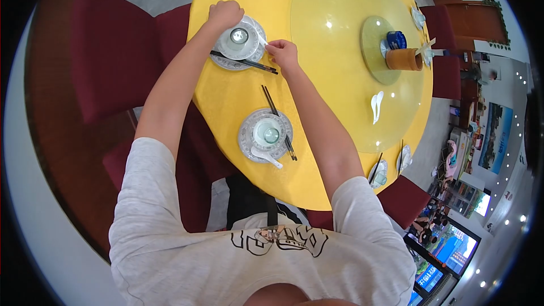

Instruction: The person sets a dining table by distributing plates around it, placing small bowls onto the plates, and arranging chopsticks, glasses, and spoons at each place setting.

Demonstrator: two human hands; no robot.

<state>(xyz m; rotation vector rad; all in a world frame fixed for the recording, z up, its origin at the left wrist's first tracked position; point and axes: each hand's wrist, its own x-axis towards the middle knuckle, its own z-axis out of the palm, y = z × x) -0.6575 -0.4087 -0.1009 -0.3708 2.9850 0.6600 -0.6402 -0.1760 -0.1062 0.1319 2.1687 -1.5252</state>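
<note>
My left hand (226, 15) is curled closed at the far left rim of a patterned plate (233, 63); its fingertips are hidden. On that plate stands a white bowl (241, 52) with a small clear glass (239, 35) in it. Between thumb and fingers, my right hand (283, 54) pinches the handle of a white spoon (262, 39) at the plate's right side. Black chopsticks (256, 66) lie across the near edge of this plate. Closer to me is a second setting: a plate (245, 139), a bowl with a glass (271, 135), a spoon (266, 157) and chopsticks (271, 101).
A glass turntable (328, 68) covers much of the yellow-clothed table (218, 102). On it are two white spoons (376, 106), a brown pot (403, 59) and a blue tin (396, 39). More settings line the far edge. Dark red chairs (113, 51) surround the table.
</note>
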